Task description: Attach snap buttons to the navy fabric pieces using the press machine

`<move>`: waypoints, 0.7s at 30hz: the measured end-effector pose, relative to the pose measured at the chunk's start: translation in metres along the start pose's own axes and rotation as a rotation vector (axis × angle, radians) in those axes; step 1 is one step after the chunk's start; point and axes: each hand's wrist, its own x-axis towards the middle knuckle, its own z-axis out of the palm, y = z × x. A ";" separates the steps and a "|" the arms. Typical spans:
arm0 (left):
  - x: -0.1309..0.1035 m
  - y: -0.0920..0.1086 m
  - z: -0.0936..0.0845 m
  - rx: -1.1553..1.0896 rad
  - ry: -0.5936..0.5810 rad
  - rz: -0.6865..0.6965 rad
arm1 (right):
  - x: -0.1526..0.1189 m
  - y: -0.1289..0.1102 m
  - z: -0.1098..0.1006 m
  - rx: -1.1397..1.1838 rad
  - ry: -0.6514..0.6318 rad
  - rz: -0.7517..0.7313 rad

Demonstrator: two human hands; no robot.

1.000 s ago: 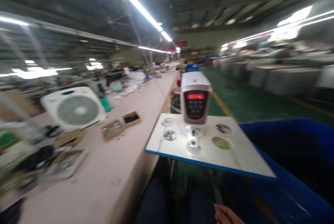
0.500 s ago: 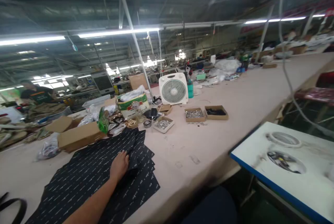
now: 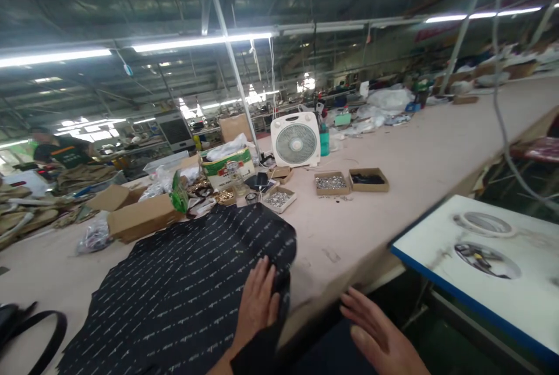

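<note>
A stack of black fabric pieces (image 3: 183, 270) with rows of small white print lies on the table, its right part curving over toward the near edge. My left hand (image 3: 257, 299) rests on the fabric near its right edge, fingers stretched out. Dark cloth crosses in front of the left wrist; whether it is fabric or clothing I cannot tell. Beyond the table edge, my right hand (image 3: 384, 334) hangs in the air with fingers extended, touching nothing visible.
Behind the fabric stand a cardboard box (image 3: 140, 222), a white box fan (image 3: 296, 139) and small trays of metal parts (image 3: 331, 183). A white side table (image 3: 441, 235) with round cutouts is at right. A black strap (image 3: 61, 334) lies at lower left. A person (image 3: 65, 151) is at far left.
The upper fabric has spread to the right, covering the fanned corners seen before. My left hand has moved right and down with fingers now flat. My right hand has come into view.
</note>
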 end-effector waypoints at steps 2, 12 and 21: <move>-0.008 0.039 0.004 -0.018 -0.119 0.142 | 0.012 -0.042 0.030 -0.008 -0.008 -0.109; 0.072 0.058 -0.052 -0.129 -0.096 0.363 | 0.016 -0.053 -0.012 0.133 0.153 -0.036; 0.143 0.063 0.007 -0.389 -0.886 0.458 | -0.017 -0.037 -0.059 0.633 0.354 0.070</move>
